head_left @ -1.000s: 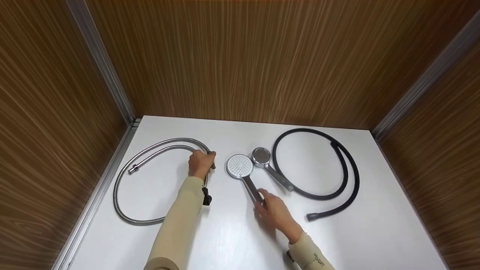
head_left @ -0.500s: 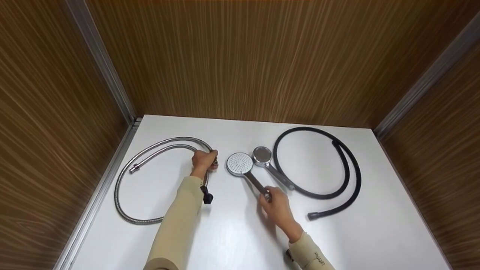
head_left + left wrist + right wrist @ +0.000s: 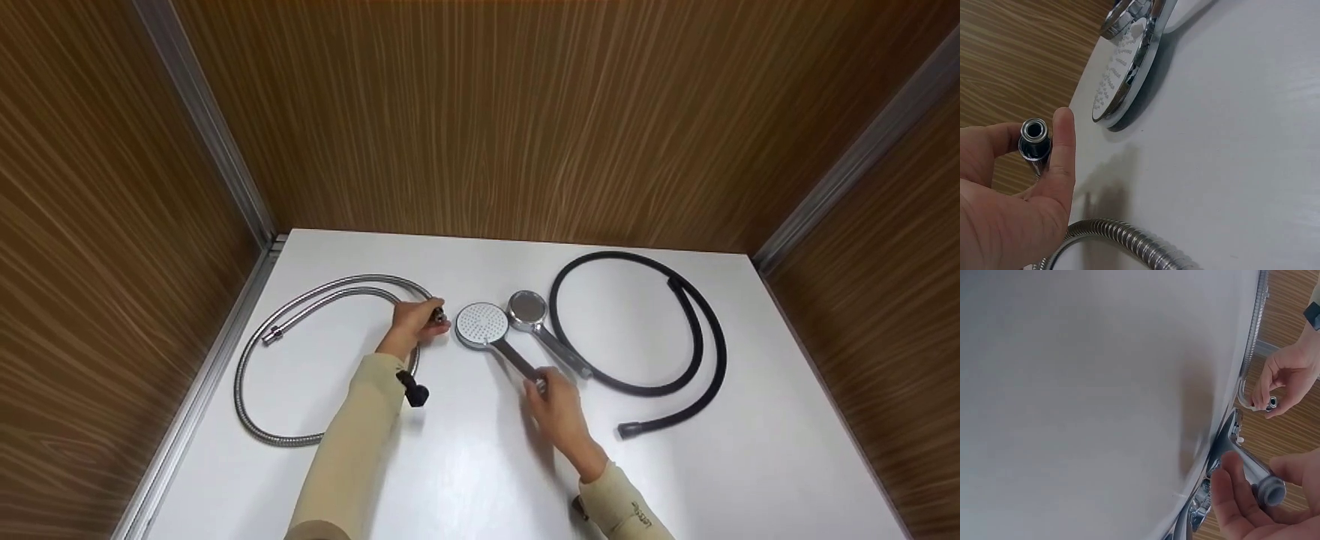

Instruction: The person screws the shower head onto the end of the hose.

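My left hand (image 3: 411, 322) pinches the connector end of a silver metal shower hose (image 3: 241, 367); in the left wrist view its open metal fitting (image 3: 1035, 132) shows between thumb and finger. The hose curves in a loop on the table, its other end (image 3: 271, 335) lying at the left. My right hand (image 3: 556, 409) grips the handle end of a shower head (image 3: 482, 325) with a white, round spray face turned up. In the right wrist view the hollow handle end (image 3: 1271, 491) sticks out between the fingers. The head lies just right of my left hand.
A smaller chrome shower head (image 3: 527, 308) with a grey handle lies beside the larger one. To the right a black hose (image 3: 721, 352) is coiled on the white table (image 3: 757, 450). Wood-grain panels (image 3: 480, 120) stand behind and on both sides.
My left hand has moved slightly right with the hose end, whose fitting now shows between the fingers. My right hand has taken hold of the handle and shifted slightly up and right.
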`<state>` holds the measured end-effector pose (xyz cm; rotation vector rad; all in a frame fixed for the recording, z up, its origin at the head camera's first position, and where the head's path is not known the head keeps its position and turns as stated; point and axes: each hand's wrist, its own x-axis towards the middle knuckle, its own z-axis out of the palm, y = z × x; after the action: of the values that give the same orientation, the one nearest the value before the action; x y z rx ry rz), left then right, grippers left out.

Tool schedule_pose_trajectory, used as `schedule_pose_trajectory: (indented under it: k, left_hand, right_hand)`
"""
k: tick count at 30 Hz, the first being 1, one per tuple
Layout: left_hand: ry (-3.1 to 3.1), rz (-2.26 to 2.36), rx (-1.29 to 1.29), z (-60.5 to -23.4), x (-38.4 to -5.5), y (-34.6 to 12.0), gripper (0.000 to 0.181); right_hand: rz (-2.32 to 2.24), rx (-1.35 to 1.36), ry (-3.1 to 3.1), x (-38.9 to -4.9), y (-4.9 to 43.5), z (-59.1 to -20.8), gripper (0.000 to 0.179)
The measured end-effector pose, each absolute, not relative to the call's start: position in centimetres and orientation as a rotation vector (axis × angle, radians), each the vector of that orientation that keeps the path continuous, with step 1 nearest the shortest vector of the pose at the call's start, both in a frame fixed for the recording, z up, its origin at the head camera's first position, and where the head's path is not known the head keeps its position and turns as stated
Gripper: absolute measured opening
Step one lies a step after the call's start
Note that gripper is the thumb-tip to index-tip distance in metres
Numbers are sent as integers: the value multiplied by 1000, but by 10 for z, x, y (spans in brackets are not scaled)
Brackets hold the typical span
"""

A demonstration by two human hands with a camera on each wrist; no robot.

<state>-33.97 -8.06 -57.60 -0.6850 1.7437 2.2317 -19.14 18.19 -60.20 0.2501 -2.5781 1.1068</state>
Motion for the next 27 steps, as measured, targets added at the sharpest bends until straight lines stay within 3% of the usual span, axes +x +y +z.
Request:
schedule_pose_trajectory:
  k: [14,27]
  left_hand:
    - [1760,2147,-594,-576,-340,-80,22]
    - [1752,2167,-559,-573,-343,-84,19]
  right_hand:
    - [1143,325,-2401,-192,182,-606,16]
    - [1346,230,-2288,-193,179,-598,22]
